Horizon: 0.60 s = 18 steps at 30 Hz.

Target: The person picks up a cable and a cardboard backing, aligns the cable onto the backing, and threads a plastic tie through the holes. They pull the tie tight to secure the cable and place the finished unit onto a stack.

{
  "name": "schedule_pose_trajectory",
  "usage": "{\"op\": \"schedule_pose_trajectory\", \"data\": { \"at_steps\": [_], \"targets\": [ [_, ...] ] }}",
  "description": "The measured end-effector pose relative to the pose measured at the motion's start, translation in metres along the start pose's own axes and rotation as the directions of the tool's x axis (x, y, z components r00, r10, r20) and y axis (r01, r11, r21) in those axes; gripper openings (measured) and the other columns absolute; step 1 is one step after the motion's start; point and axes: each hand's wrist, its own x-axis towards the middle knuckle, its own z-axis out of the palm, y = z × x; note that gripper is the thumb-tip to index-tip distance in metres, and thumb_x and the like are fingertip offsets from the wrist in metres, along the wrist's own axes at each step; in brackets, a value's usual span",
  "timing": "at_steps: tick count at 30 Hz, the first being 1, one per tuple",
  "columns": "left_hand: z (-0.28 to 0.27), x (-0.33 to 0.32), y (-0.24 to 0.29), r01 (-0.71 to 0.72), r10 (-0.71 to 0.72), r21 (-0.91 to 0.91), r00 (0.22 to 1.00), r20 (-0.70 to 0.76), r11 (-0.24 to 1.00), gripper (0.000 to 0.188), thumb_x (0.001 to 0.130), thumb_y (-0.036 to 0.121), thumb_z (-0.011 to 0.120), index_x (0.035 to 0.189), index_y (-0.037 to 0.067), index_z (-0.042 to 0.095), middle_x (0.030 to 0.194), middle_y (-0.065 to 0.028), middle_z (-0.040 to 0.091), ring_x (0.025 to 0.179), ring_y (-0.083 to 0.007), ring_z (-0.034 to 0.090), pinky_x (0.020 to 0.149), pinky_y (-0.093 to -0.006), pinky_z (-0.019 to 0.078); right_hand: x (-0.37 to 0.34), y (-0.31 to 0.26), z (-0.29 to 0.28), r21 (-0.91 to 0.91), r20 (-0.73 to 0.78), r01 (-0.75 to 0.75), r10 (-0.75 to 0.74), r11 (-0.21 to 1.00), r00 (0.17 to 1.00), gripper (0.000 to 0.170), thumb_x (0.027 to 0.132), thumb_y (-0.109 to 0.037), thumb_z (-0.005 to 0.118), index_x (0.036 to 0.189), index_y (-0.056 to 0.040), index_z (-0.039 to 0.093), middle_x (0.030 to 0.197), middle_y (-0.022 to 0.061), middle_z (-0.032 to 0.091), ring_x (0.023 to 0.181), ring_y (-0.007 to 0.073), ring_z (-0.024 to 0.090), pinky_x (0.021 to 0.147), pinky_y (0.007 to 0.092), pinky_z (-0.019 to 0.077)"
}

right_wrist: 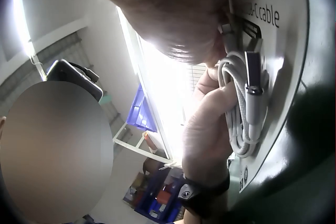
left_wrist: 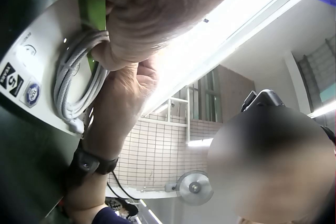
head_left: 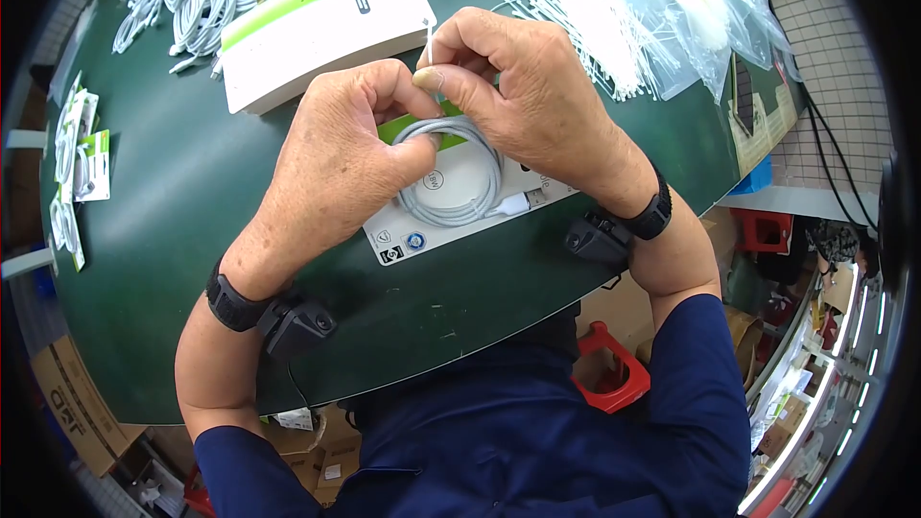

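Note:
A coil of light grey braided USB cable [head_left: 497,177] lies over a white and green packaging card [head_left: 443,238] printed "cable". Its white USB plug [head_left: 518,203] points right along the card. My left hand [head_left: 336,149] grips the coil's upper left side, thumb laid over the strands and fingers curled beneath. Just above the coil, my right hand [head_left: 547,86] pinches a thin white cable tie [head_left: 429,38] between thumb and forefinger, its tip sticking up. The fingertips of both hands nearly meet there. In the right wrist view, the metal plug [right_wrist: 253,71] shows beside the coil.
Behind the hands stands a long white and green box [head_left: 326,34]. Beyond it, many grey cables [head_left: 206,0] are heaped at the back. Loose white cable ties [head_left: 600,34] and clear plastic bags [head_left: 705,10] lie at the back right. Packaged cables [head_left: 93,168] sit near the left edge.

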Motion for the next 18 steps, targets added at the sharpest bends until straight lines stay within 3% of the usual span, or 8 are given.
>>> {"op": "schedule_pose_trajectory", "data": {
  "at_steps": [3, 8, 14, 17, 18],
  "targets": [
    [0.000, -0.001, 0.004, 0.004, -0.004, 0.001, 1.000, 0.000, 1.000, 0.010, 0.076, 0.000, 0.068, 0.086, -0.004, 0.068, 0.076, -0.0025, 0.066, 0.071, -0.0063, 0.055, 0.065, -0.0250, 0.0471, -0.001, 0.000, -0.002, 0.134, 0.038, -0.096, 0.091, 0.986, 0.995, 0.009, 0.093, -0.006, 0.077, 0.098, -0.0013, 0.071, 0.084, 0.0081, 0.074, 0.075, 0.0131, 0.071, 0.070, 0.0262, 0.0584],
    [-0.003, -0.002, 0.013, -0.023, 0.022, -0.043, 1.000, -0.018, 0.999, 0.011, 0.077, -0.001, 0.068, 0.088, -0.004, 0.068, 0.078, -0.0015, 0.066, 0.073, -0.0053, 0.055, 0.068, -0.0239, 0.0473, 0.004, -0.010, -0.014, 0.081, 0.079, -0.117, 0.111, 0.990, 0.991, 0.010, 0.093, -0.007, 0.076, 0.100, -0.0007, 0.072, 0.088, 0.0071, 0.076, 0.079, 0.0134, 0.073, 0.074, 0.0257, 0.0595],
    [-0.015, -0.008, 0.044, -0.093, 0.090, -0.047, 0.993, -0.074, 0.995, 0.014, 0.076, -0.003, 0.067, 0.090, -0.003, 0.069, 0.081, -0.0016, 0.068, 0.077, -0.0053, 0.058, 0.073, -0.0241, 0.0504, 0.018, -0.033, -0.028, 0.124, -0.030, 0.007, -0.003, 0.992, 1.000, 0.010, 0.094, -0.005, 0.075, 0.101, 0.0004, 0.072, 0.092, 0.0070, 0.077, 0.081, 0.0134, 0.073, 0.075, 0.0271, 0.0599],
    [-0.021, -0.015, 0.057, -0.080, 0.079, -0.023, 0.996, -0.037, 0.997, 0.018, 0.080, -0.008, 0.066, 0.097, -0.002, 0.065, 0.098, -0.0023, 0.070, 0.096, -0.0072, 0.067, 0.092, -0.0240, 0.0550, 0.023, -0.041, -0.031, 0.090, -0.049, 0.061, -0.057, 0.994, 0.997, 0.010, 0.093, -0.004, 0.075, 0.102, 0.0008, 0.073, 0.093, 0.0076, 0.077, 0.081, 0.0140, 0.073, 0.075, 0.0276, 0.0597],
    [-0.022, -0.016, 0.057, -0.087, 0.086, -0.022, 0.995, -0.041, 0.996, 0.018, 0.080, -0.008, 0.066, 0.097, -0.002, 0.065, 0.098, -0.0023, 0.070, 0.096, -0.0072, 0.067, 0.092, -0.0240, 0.0550, 0.024, -0.043, -0.031, 0.068, -0.056, 0.089, -0.085, 0.994, 0.995, 0.010, 0.093, -0.003, 0.075, 0.102, 0.0008, 0.073, 0.094, 0.0081, 0.076, 0.081, 0.0147, 0.073, 0.074, 0.0279, 0.0594]
  ]
}}
